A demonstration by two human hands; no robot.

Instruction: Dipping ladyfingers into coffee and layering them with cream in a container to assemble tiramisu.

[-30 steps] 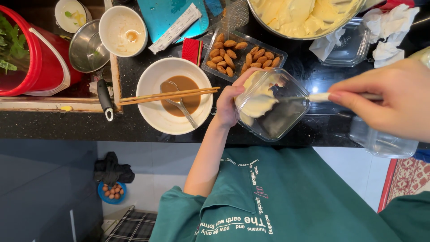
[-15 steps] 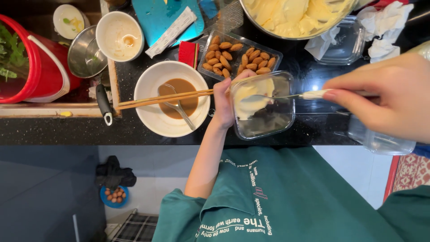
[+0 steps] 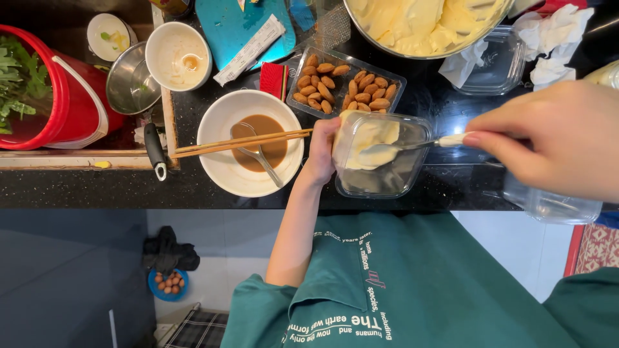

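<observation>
Left hand [image 3: 320, 154] clamped on the left wall of a clear square plastic container [image 3: 382, 156], tilted up at the near edge of the black counter [image 3: 97, 190]. Right hand [image 3: 553, 138] pinches the pale handle of a spoon [image 3: 412, 145], bowl end inside the container in a smear of pale yellow cream [image 3: 371, 142]. Just left of the container: white bowl [image 3: 251, 143] w/ brown sauce, a metal spoon [image 3: 256, 149] in it, wooden chopsticks [image 3: 240, 142] laid across the rim. Just behind the container: clear rectangular tray of almonds [image 3: 346, 84], w/ a small red packet [image 3: 274, 78] touching its left end. Far left of that, a long white sachet [image 3: 250, 49] lies slantwise on a teal cutting board [image 3: 235, 22]. Far centre-right: big metal bowl of the same yellow cream [image 3: 425, 24]; beside it an empty clear container [image 3: 496, 63] and crumpled white tissue [image 3: 554, 38]. Left side: red bucket [image 3: 77, 96] w/ green leaves, small steel saucepan [image 3: 132, 87], white cup [image 3: 178, 55] w/ beige residue. Another clear tub [image 3: 551, 205] sits under the right hand. Green printed T-shirt [image 3: 412, 290] fills the near view; print too small to tell.
</observation>
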